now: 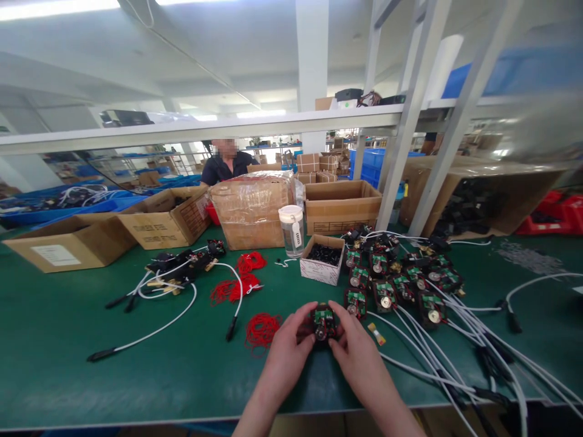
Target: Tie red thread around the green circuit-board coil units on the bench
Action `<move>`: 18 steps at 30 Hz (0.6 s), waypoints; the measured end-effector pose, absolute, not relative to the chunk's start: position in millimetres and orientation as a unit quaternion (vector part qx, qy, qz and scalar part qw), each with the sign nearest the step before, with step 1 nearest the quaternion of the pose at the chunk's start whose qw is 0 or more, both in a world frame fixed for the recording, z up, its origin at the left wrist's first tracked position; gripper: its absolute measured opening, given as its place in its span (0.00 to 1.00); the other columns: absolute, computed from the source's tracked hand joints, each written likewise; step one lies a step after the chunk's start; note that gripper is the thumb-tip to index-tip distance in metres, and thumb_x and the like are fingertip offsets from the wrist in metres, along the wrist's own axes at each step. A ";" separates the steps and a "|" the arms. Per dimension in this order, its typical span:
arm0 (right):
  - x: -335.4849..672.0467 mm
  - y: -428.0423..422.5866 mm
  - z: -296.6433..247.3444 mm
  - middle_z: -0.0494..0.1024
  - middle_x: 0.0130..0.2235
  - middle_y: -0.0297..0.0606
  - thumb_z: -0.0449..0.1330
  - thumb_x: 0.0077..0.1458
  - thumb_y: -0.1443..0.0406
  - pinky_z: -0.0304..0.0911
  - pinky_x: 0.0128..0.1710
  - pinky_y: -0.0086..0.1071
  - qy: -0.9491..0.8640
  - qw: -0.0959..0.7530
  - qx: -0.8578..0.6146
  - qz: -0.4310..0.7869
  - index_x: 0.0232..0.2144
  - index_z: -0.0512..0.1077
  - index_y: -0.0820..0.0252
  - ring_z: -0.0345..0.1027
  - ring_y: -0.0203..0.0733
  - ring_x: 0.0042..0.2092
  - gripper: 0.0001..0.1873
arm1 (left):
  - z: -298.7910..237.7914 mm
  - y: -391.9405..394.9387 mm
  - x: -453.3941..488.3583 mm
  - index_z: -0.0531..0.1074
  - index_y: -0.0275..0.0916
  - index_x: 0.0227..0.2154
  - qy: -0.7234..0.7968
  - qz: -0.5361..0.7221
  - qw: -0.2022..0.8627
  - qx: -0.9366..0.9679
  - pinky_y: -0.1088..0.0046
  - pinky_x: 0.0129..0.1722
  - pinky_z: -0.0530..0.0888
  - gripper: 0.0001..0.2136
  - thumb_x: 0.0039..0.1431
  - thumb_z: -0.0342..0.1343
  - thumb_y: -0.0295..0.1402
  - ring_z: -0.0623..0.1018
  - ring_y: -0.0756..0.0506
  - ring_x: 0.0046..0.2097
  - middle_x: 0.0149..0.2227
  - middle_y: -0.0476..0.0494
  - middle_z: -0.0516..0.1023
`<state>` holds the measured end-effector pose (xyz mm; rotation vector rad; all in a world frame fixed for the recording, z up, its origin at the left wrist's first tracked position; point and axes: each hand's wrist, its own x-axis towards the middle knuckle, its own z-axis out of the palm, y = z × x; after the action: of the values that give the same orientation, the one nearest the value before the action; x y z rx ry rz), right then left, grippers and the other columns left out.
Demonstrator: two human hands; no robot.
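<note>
Between my two hands is a small black housing with a green circuit board and red wires inside, its open side facing up. My left hand grips its left side with fingers and thumb. On the opposite side my right hand holds it the same way. Its underside is hidden. To the left of my left hand lies a coil of red wire. A small yellow and white packet rests just right of my right hand. Several similar black units with green boards stand beyond it, trailing white cables.
A small box of black parts and a clear lidded bottle stand ahead. Cardboard boxes line the back of the green table. Black assemblies with white cables lie left. A shelf post rises at right. A person is beyond.
</note>
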<state>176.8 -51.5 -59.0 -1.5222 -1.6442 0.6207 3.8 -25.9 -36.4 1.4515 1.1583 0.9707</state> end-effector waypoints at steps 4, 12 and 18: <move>169.6 -53.2 -59.6 0.72 0.52 0.41 0.56 0.52 0.72 0.71 0.49 0.40 -0.636 0.394 -0.607 0.265 0.67 0.60 0.47 0.75 0.47 0.44 0.40 | -38.9 -24.6 3.0 0.70 0.45 0.59 0.483 0.389 0.505 0.601 0.62 0.54 0.77 0.32 0.50 0.53 0.19 0.81 0.43 0.49 0.54 0.41 0.78; 180.3 -71.0 -64.4 0.73 0.49 0.43 0.57 0.57 0.69 0.71 0.48 0.39 -0.629 0.404 -0.610 0.261 0.68 0.56 0.54 0.74 0.46 0.45 0.37 | -47.9 -22.0 6.5 0.68 0.46 0.60 0.535 0.363 0.351 0.678 0.58 0.62 0.71 0.35 0.45 0.59 0.25 0.76 0.39 0.57 0.57 0.42 0.71; 235.4 -90.4 -61.5 0.73 0.43 0.42 0.46 0.67 0.68 0.68 0.46 0.40 -0.610 0.390 -0.675 0.142 0.42 0.72 0.57 0.73 0.47 0.43 0.15 | -47.0 -23.9 18.4 0.67 0.47 0.61 0.552 0.347 0.266 0.710 0.57 0.63 0.69 0.28 0.55 0.55 0.29 0.74 0.38 0.59 0.57 0.42 0.70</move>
<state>235.4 -90.4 -61.5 -1.7169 -1.5497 0.3616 18.4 -23.9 -47.0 1.9169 1.4919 0.9377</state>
